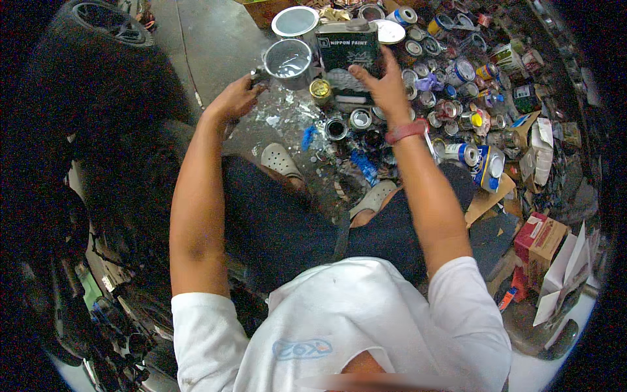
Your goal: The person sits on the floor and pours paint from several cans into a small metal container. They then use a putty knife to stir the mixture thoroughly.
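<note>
My right hand (385, 88) grips the right side of a dark green rectangular paint tin (346, 55), its thumb across the front. The fingers behind the tin are hidden. My left hand (236, 99) is closed, with a small dark thing I cannot make out at its fingertips. Close to those fingertips stands a shiny round metal pot (289, 83), wet and silvery inside. Between pot and tin sits a small jar with a yellowish top (321, 89). Below the tin are an open can of dark paint (336, 129) and a can with a pale top (360, 119).
Many used paint cans (460, 72) crowd the floor on the right. A white-topped tub (295, 22) stands behind the pot. Paint splashes (287, 111) mark the floor by my shoes (281, 159). A dark tyre (111, 26) is at far left, a cardboard box (545, 245) at right.
</note>
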Demonstrator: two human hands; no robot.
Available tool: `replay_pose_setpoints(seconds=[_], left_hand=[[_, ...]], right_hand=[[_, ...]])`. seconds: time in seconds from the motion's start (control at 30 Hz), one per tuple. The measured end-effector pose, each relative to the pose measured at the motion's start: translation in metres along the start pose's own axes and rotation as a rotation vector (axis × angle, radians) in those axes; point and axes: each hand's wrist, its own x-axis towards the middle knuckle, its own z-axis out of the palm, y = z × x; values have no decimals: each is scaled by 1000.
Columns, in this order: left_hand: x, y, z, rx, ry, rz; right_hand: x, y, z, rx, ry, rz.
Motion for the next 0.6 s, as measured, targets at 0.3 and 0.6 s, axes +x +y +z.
replay_pose_setpoints(seconds=[0.3, 0.6], left_hand=[[-36, -2, -41, -67, 165, -115], [-68, -13, -61, -183, 210, -302]], right_hand=[[-12, 87, 146, -9, -80, 141], [44, 157, 212, -366, -368, -103]])
